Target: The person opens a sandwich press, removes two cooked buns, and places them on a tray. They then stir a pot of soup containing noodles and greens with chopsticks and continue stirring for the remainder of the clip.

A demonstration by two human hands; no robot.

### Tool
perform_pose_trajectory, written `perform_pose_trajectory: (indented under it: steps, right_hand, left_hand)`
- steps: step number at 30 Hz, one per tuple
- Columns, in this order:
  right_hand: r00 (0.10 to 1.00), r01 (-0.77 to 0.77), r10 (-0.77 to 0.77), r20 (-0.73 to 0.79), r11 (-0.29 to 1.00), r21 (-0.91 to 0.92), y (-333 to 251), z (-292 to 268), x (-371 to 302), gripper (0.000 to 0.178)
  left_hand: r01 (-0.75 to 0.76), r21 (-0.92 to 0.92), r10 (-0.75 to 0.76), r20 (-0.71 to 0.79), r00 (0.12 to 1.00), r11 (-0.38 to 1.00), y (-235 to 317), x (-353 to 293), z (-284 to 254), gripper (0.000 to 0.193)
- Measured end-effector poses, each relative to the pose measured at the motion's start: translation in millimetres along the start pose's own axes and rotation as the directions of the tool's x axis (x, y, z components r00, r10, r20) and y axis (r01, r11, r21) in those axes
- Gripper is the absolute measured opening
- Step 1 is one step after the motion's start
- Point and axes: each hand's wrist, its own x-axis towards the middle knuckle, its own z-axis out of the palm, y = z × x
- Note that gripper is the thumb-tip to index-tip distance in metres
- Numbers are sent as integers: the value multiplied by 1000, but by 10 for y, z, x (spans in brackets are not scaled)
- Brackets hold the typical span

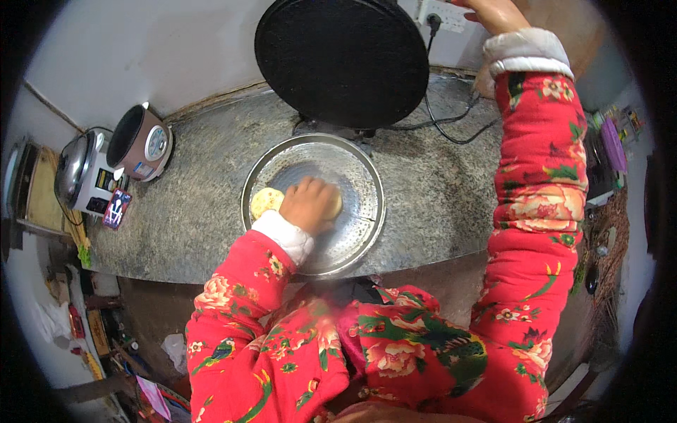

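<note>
My left hand [309,205] is down in a round metal tray [379,185] with a dimpled-looking bottom. Its fingers curl over a pale round flatbread [338,204], mostly hidden under them. Just left of that hand, another flatbread [266,202] with a yellowish, lightly browned top lies near the tray's rim. Raised far to the upper right, my right hand [498,14] is by the wall, its visible fingers stretched out and partly cut off by the picture's edge. Behind the tray stands a large round black griddle plate [342,60], tipped up.
A speckled stone counter [204,211] carries a brown rice cooker [144,144], a silver-lidded cooker [77,169] and a phone-like object [117,209] at left. A black cord [451,137] loops behind the tray. A plug [434,22] sits in a white socket strip [451,17].
</note>
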Motion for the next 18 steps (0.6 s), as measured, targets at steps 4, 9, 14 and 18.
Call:
perform_pose_trajectory:
  steps: [4,9,14,18]
  right_hand:
    - [1000,-3,7,-29,989,148,190,-243,-358,26]
    - [996,35,-31,-85,999,42,215,-428,-745,29]
    - [969,238,-231,-87,968,79,89,-338,-1155,25]
    - [989,147,-144,-32,975,169,81,75,-1643,22]
  left_hand:
    - [-22,135,15,53,998,991,-28,94,114,77]
    - [-42,225,26,72,997,973,-48,184,213,75]
    - [43,37,-46,71,996,998,-6,195,23,63]
    - [29,-557,-158,-186,970,830,6,-7,-428,79]
